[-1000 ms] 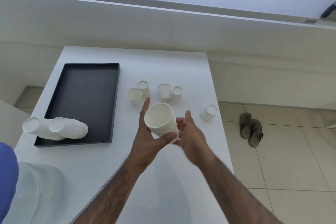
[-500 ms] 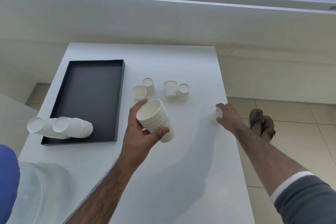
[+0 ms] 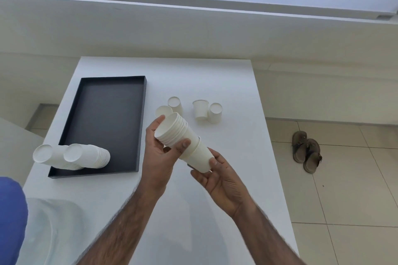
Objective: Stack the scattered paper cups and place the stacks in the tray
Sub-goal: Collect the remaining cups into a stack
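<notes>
**Cup meets the stack's base**

The stack (image 3: 172, 130) hung tilted over the table (image 3: 226, 84), mouth up-left and base down-right. The left hand (image 3: 159, 155) gripped it near the rims with curled fingers and thumb. The right hand (image 3: 219, 178), lower and to the right, pinched one cup (image 3: 199, 156) at its closed end. The cup's mouth sat around the stack's base, both on one axis. Seating it would likely need a push up-left along that line. Loose cups (image 3: 200, 109) stood beyond. Finished stacks (image 3: 86, 156) lay at the near end of the tray (image 3: 141, 127).
</notes>
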The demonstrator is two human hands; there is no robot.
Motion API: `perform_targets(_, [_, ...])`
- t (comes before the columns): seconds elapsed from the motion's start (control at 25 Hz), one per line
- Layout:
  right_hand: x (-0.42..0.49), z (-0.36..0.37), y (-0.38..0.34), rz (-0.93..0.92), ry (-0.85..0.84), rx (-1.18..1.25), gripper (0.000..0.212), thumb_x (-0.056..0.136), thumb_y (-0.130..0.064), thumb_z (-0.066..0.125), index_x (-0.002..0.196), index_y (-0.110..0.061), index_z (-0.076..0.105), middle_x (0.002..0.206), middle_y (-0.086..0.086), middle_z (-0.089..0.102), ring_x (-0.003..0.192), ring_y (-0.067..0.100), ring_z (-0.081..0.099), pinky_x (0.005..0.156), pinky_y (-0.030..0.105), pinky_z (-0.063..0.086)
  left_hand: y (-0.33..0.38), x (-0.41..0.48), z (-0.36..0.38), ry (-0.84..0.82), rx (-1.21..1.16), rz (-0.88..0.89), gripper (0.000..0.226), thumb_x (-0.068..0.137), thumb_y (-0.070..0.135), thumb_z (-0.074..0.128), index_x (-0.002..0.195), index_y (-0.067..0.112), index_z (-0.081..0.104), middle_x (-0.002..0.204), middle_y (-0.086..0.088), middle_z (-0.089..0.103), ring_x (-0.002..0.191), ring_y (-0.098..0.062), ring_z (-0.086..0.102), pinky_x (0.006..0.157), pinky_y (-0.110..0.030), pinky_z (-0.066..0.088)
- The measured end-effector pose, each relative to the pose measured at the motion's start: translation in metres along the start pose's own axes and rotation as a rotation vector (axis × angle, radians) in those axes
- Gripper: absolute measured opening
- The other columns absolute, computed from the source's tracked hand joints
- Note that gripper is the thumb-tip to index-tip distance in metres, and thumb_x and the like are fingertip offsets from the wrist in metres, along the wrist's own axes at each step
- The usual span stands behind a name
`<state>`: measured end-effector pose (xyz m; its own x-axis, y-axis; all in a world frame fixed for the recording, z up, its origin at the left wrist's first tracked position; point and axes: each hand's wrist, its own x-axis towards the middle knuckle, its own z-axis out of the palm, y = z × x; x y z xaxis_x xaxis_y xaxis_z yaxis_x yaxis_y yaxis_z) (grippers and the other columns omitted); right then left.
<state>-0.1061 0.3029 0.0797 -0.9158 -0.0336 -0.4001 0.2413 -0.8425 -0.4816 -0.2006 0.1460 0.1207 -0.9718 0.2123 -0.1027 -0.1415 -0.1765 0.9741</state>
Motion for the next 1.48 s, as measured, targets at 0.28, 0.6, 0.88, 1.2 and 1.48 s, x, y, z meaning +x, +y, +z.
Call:
perform_targets(0.28, [0.019,0.033,0.008,0.078,-0.158,-0.07,0.042,0.1,-0.023,0.065,0.139,-0.01,0.055,0.139,0.018,0.059,0.122,0.032,0.063,0.102,0.051,0.052,-0.003,-0.013,-0.023,-0.032,0.009,-0.025,0.091,0.064,0.04,0.098,0.14,0.044,0.049,0.132,0.002,0.065,0.117,-0.018,0.067,0.087,-0.034,0.06])
perform_targets(0.6, [0.151,0.056,-0.001,-0.369,0.327,-1.704,0.029,0.091,-0.028,0.075,0.116,-0.017,0.069,0.124,0.007,0.063,0.11,0.02,0.058,0.093,0.036,0.049,-0.023,-0.009,-0.087,0.037,0.118,-0.118,0.107,0.056,0.047,0.098,0.147,0.049,0.042,0.137,0.014,0.064,0.128,-0.012,0.061,0.102,-0.038,0.051])
perform_targets(0.88, [0.255,0.057,0.002,-0.471,-0.056,-2.595,0.036,0.094,-0.013,0.064,0.13,-0.013,0.064,0.167,0.014,0.026,0.157,0.037,0.012,0.119,0.051,0.03,-0.025,-0.001,-0.118,0.061,0.044,-0.179,0.082,0.06,0.048,0.098,0.13,0.031,0.061,0.117,-0.001,0.073,0.106,-0.018,0.07,0.083,-0.029,0.057])
perform_targets(1.2, [0.188,0.087,0.002,-0.67,0.12,-1.679,0.004,0.094,-0.014,0.067,0.093,-0.013,0.064,0.16,0.003,0.044,0.146,0.02,0.041,0.109,0.037,0.043,-0.021,0.004,-0.132,0.05,0.315,-0.151,0.07,0.063,0.045,0.094,0.123,0.042,0.058,0.11,0.014,0.072,0.099,-0.007,0.069,0.077,-0.021,0.056])
perform_targets(1.48, [0.071,0.123,-0.038,-0.631,-0.195,-1.482,0.015,0.089,-0.015,0.072,0.085,-0.017,0.058,0.148,-0.009,0.055,0.137,0.011,0.051,0.105,0.02,0.043,-0.017,0.014,-0.103,-0.039,0.492,-0.093,0.074,0.064,0.037,0.095,0.124,0.054,0.056,0.112,0.026,0.07,0.1,0.003,0.067,0.07,-0.008,0.051])
